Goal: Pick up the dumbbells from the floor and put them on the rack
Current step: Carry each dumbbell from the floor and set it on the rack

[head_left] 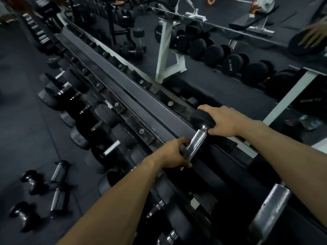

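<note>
A black dumbbell [197, 138] with a chrome knurled handle lies across the top tier of the long dark rack [134, 96]. My left hand [172, 153] is wrapped around the near end of its handle. My right hand [224, 122] cups the far rubber head from the right side. On the floor at lower left lie several small dumbbells: one [59, 171], another [56, 200], a third [31, 180] and one more [22, 215].
Lower rack tiers hold a row of black dumbbells [99, 121]. A mirror [221, 55] behind the rack reflects a white-framed rack, more dumbbells and benches. Dark rubber floor [21, 121] stretches to the left. A padded bar end [269, 211] juts at lower right.
</note>
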